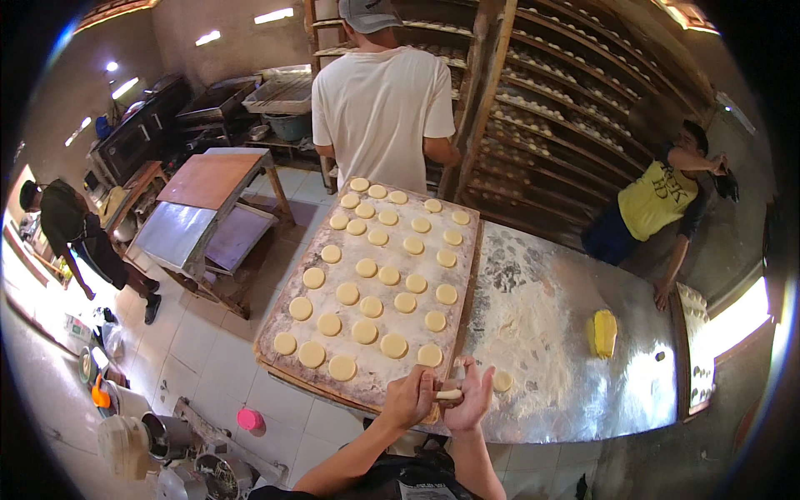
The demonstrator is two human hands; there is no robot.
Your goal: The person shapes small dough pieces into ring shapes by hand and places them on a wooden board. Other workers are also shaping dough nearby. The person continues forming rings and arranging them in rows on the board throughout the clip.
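Note:
Between my two hands, at the near edge of the board, is a small pale dough piece (pixel 448 394), seen edge-on. My left hand (pixel 408 400) is closed, thumb and fingers pinching its left side. My right hand (pixel 470 398) cups the other side with curled fingers, which partly hide it. Just beyond my hands lies a floured wooden board (pixel 342 258) bearing several rows of flat round dough discs (pixel 365 332). To the right of my right hand, a single dough disc (pixel 502 381) sits on the metal tabletop (pixel 575 400).
Loose flour (pixel 521 325) covers part of the tabletop, with a yellow lump (pixel 603 333) farther right. A person in white (pixel 383 117) stands beyond the board, facing tall racks (pixel 567 108). Another in yellow (pixel 658 200) leans at the right. Pots (pixel 171 435) stand lower left.

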